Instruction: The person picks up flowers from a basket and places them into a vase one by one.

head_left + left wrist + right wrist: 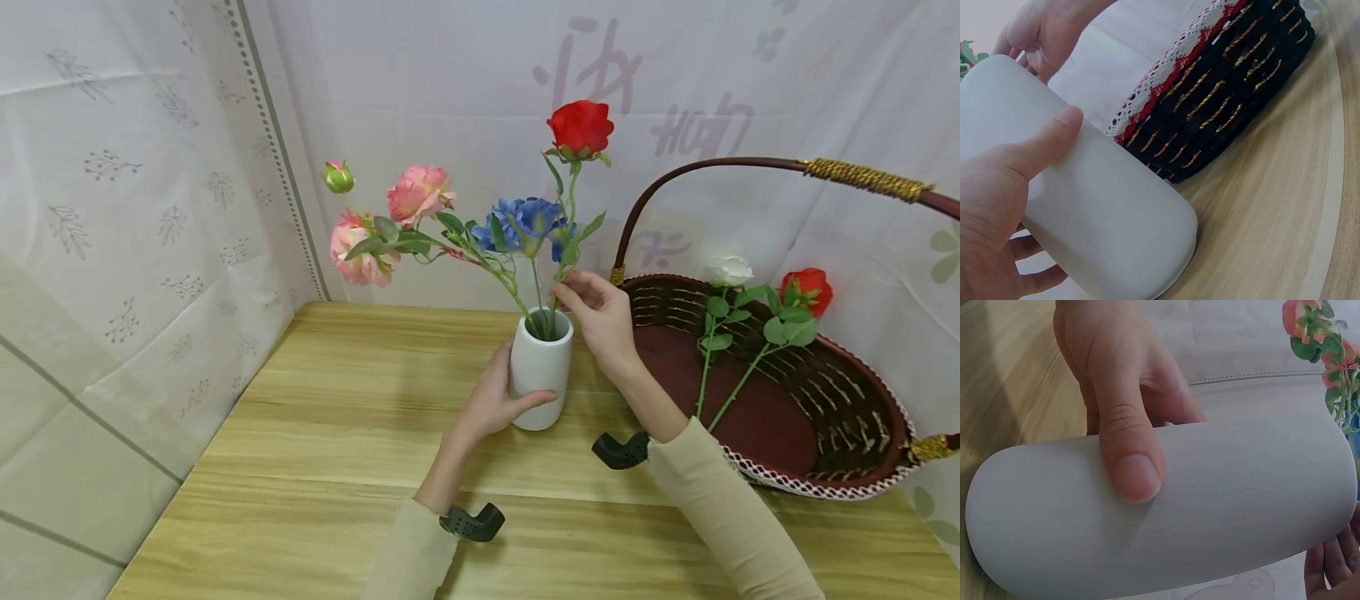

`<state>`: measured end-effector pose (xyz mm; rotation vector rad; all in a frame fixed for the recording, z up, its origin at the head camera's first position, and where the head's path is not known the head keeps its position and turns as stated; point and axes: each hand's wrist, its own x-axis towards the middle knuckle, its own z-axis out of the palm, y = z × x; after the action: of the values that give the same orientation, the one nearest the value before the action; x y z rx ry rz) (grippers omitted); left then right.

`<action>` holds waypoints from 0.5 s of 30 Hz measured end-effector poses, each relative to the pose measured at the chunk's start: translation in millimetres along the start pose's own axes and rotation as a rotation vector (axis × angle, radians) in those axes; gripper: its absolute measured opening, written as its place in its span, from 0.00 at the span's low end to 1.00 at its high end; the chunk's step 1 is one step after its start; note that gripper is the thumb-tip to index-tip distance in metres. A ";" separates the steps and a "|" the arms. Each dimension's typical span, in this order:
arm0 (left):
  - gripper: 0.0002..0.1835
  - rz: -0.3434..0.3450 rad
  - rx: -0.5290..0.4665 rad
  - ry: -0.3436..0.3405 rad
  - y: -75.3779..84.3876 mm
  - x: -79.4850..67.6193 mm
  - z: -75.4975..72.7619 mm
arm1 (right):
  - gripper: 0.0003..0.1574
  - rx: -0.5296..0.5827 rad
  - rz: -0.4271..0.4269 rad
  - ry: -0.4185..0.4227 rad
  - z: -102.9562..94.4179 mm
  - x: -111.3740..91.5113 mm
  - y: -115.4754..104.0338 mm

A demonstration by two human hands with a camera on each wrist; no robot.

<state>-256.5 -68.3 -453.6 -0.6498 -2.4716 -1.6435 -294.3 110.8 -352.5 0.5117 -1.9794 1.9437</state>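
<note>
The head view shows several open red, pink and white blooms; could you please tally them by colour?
Red blooms: 2
Pink blooms: 2
White bloom: 1
Total: 5

Lettering (702, 129) on backdrop cloth (450, 100) (unreadable)

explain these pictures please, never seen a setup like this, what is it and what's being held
No machine here: a person works bare-handed, each hand a grip. The wide picture comes from a head camera looking forward and down; the others come from a camera on each wrist. On the table stand a vase and a basket. The left grip holds the vase; the right grip pinches the stem of a red rose. Pink flowers and a blue flower stand in the vase. The basket holds a white rose and a second red rose.
</note>
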 end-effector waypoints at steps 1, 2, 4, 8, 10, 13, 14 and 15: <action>0.53 0.001 0.002 0.001 0.0 0.2 0.1 | 0.15 -0.002 0.002 0.002 -0.1 -0.3 0.1; 0.52 0.003 0.004 0.002 -0.2 0.5 0.2 | 0.15 -0.005 0.003 0.004 -0.3 -0.6 0.3; 0.53 0.004 0.008 0.001 0.0 0.9 0.2 | 0.15 -0.010 0.006 0.005 -0.6 -1.3 0.4; 0.52 0.014 0.004 0.002 -0.1 1.6 0.2 | 0.15 -0.018 0.011 0.004 -0.6 -2.0 1.8; 0.52 0.014 0.001 0.001 0.1 1.5 0.1 | 0.15 -0.017 0.014 0.004 -0.5 -2.2 2.5; 0.53 0.011 -0.003 0.001 0.7 0.5 -0.2 | 0.15 -0.013 0.016 0.006 -0.5 -2.6 3.7; 0.53 0.010 -0.004 0.000 0.7 0.2 -0.2 | 0.16 -0.011 0.015 0.006 -0.5 -2.8 4.0; 0.53 0.009 -0.005 -0.001 1.1 -0.1 -0.4 | 0.16 -0.007 0.016 0.007 -0.6 -3.1 4.3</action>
<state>-256.0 -68.3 -452.5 -0.6617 -2.4621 -1.6470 -293.6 111.5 -357.8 0.4883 -1.9907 1.9448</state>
